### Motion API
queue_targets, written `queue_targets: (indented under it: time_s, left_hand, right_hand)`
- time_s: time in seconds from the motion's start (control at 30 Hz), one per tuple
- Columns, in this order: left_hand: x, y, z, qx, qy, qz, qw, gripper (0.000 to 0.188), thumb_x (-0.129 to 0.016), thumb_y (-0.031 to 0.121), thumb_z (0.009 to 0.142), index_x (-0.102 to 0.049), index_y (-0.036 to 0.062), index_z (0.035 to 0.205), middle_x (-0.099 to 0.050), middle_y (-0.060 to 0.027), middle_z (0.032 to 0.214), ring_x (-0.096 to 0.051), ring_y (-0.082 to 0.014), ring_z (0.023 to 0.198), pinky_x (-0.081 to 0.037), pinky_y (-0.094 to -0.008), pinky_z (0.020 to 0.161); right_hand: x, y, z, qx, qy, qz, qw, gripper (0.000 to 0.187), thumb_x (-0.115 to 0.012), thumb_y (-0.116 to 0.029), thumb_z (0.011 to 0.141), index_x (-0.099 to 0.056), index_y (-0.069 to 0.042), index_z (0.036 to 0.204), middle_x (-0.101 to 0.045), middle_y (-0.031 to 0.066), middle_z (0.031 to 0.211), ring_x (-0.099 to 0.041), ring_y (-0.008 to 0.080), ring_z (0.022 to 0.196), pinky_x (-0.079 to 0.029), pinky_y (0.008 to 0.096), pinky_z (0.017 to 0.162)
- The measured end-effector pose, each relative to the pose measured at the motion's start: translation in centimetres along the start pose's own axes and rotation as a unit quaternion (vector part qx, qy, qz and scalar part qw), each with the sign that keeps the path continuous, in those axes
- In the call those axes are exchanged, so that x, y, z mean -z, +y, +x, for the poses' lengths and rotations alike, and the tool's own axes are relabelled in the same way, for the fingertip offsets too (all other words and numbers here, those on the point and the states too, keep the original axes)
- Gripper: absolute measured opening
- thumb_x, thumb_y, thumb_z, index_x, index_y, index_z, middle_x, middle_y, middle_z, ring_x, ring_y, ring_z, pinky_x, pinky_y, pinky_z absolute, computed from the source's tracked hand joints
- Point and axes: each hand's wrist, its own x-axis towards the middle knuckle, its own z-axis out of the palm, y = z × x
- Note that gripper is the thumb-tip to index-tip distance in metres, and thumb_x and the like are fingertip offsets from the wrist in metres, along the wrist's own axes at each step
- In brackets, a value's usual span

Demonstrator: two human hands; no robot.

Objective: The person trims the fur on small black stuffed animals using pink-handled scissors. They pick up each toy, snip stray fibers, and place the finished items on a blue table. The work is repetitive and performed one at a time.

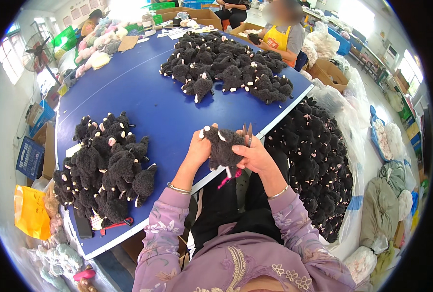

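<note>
A black plush toy [222, 146] with small white feet is held up between both hands over the near edge of the blue table [153, 102]. My left hand [198, 148] grips its left side. My right hand [255, 155] holds its right side and also carries small scissors [247, 132], their points sticking up beside the toy. A pink tag or thread [224, 179] hangs under the toy.
A pile of black plush toys [104, 170] lies at the table's near left, a bigger pile [231, 68] at the far side. A clear bag of more black toys [318, 165] stands at my right. A person in a yellow apron [280, 36] works across the table.
</note>
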Motion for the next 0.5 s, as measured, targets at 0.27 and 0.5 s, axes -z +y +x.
queue_targets:
  time_s: [0.27,0.5]
  left_hand:
    - [1.3,1.0,0.3,0.138,-0.083,0.034,0.986,0.020,-0.057,0.021,0.094,-0.065,0.0022,0.092,-0.063,0.0010,0.083,-0.056,-0.0084,0.076,-0.045,-0.0270,0.069]
    - [-0.3,3.5,-0.7,0.101,-0.194,-0.004,0.976,0.039,-0.068,0.019,0.085,-0.058,-0.0007,0.118,-0.065,-0.0049,0.104,-0.059,-0.0113,0.094,-0.047,-0.0283,0.087]
  right_hand:
    - [0.8,-2.5,0.2,0.049,0.088,-0.052,0.994,0.026,-0.061,-0.018,0.090,-0.057,-0.005,0.112,-0.061,0.0022,0.082,-0.050,0.0070,0.048,-0.037,0.0200,0.038]
    - [2.1,-5.6,2.0,-0.078,0.076,-0.199,0.974,0.022,-0.063,-0.023,0.090,-0.062,-0.004,0.102,-0.062,0.0002,0.079,-0.054,0.0046,0.057,-0.039,0.0197,0.044]
